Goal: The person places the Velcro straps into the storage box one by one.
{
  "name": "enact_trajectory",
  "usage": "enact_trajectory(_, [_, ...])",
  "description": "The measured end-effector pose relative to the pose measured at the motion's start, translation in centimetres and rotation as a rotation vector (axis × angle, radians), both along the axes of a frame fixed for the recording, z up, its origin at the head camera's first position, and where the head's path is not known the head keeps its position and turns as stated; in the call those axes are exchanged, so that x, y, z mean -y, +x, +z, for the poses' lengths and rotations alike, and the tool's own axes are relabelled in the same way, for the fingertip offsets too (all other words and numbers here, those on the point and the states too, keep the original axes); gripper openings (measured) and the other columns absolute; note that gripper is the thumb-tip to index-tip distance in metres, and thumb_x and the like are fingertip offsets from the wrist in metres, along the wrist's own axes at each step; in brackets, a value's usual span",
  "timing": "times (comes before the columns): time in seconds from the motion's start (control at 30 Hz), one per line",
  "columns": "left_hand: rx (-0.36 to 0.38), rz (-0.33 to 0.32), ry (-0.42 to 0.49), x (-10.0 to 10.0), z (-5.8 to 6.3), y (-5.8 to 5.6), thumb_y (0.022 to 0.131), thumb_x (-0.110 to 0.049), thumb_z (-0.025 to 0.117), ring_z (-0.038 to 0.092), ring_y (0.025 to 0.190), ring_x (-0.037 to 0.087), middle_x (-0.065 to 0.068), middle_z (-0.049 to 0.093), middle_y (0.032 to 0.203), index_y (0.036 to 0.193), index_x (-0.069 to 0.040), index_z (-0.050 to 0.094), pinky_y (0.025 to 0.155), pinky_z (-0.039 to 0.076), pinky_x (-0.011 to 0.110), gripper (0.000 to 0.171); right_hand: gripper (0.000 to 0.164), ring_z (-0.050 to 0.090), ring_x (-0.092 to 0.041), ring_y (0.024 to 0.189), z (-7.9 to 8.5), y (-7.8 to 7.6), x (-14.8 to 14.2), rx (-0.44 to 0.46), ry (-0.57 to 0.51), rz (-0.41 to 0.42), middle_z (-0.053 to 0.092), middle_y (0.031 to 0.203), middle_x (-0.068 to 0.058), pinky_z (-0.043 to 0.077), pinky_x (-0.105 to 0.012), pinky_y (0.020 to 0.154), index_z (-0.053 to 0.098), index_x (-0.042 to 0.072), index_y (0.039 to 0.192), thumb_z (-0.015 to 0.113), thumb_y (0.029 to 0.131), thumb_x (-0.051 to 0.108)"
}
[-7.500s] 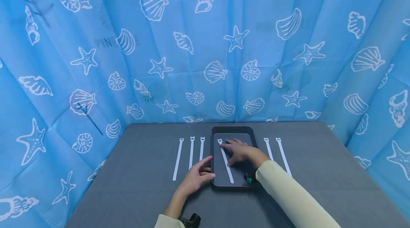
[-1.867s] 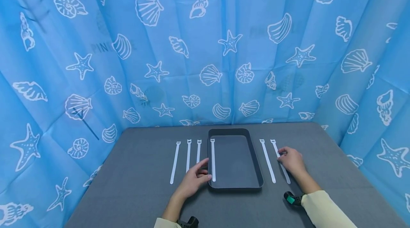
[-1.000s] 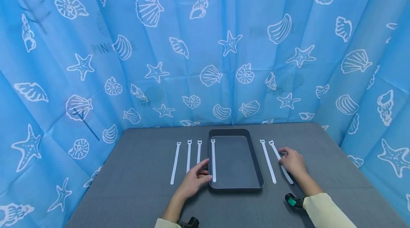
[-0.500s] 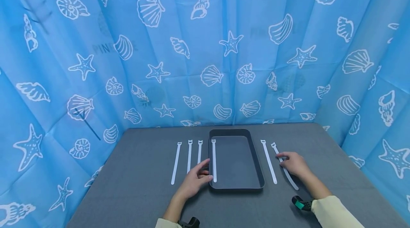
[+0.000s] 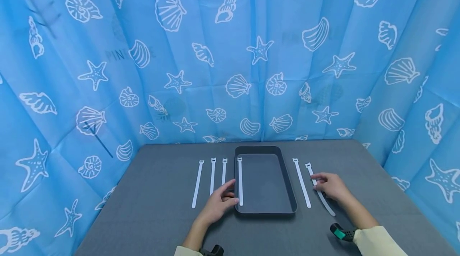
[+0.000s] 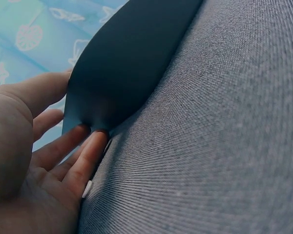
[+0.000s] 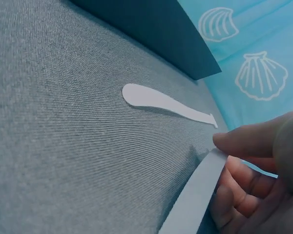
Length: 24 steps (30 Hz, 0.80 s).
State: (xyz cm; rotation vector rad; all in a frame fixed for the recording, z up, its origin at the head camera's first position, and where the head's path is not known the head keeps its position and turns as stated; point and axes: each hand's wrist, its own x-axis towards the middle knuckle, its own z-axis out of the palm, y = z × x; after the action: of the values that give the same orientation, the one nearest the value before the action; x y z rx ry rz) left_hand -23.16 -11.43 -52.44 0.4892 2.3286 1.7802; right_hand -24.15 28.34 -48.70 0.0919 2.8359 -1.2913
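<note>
My right hand [image 5: 331,186] pinches a white hook-and-loop cable tie [image 5: 326,205] between thumb and fingers, right of the tray. In the right wrist view this cable tie [image 7: 195,195] rises off the cloth into the fingertips, its lower end bending away in the head view. A second white cable tie [image 5: 302,186] lies flat between that hand and the dark grey tray [image 5: 295,208]. My left hand [image 5: 217,205] rests at the tray's left side; in the left wrist view its fingers [image 6: 90,151] touch the outer wall. Inside the tray, along its left wall, lies another cable tie [image 5: 240,184].
Three more white cable ties lie left of the tray, the outermost cable tie [image 5: 197,186] farthest out and the nearest cable tie [image 5: 224,170] partly behind my left hand. Grey cloth covers the table [image 5: 154,192]. A blue shell-print curtain [image 5: 201,68] hangs behind it.
The cable tie in the tray has gone from mid-tray to its left wall. My right hand has left the tray, taken the rightmost cable tie and drawn it slightly toward me. The left hand stays put.
</note>
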Motion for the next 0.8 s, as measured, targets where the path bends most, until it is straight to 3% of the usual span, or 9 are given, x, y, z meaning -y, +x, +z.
enact_trajectory(0.5, [0.003,0.003,-0.021,0.0,0.1,0.0,0.093,-0.022,0.066,0.056,0.11,0.022,0.011,0.049,0.138,0.148,-0.014,0.041,0.087,0.049,0.029,0.061,0.043,0.053,-0.026,0.088,0.4,0.5,0.0,0.006,-0.183,-0.054,0.055,0.114,-0.018,0.047,-0.032,0.064,0.05,-0.002,0.137,0.059,0.096,0.01])
enact_trajectory(0.73, [0.012,-0.005,-0.005,-0.3,3.3,1.7,0.093,-0.014,0.065,0.055,0.111,0.03,0.018,0.049,0.137,0.147,-0.005,0.04,0.087,0.048,0.028,0.059,0.045,0.055,-0.027,0.096,1.4,0.2,0.6,0.019,-0.274,-0.058,0.052,0.124,-0.019,0.049,-0.033,0.071,0.049,0.001,0.14,0.059,0.098,0.015])
enact_trajectory(0.8, [0.007,-0.006,-0.005,-0.3,3.5,1.9,0.094,-0.014,0.064,0.055,0.111,0.03,0.019,0.049,0.137,0.147,-0.005,0.04,0.086,0.048,0.028,0.059,0.045,0.055,-0.027,0.096,1.6,0.2,0.8,0.013,-0.286,-0.056,0.053,0.124,-0.019,0.049,-0.034,0.072,0.049,0.001,0.14,0.058,0.098,0.017])
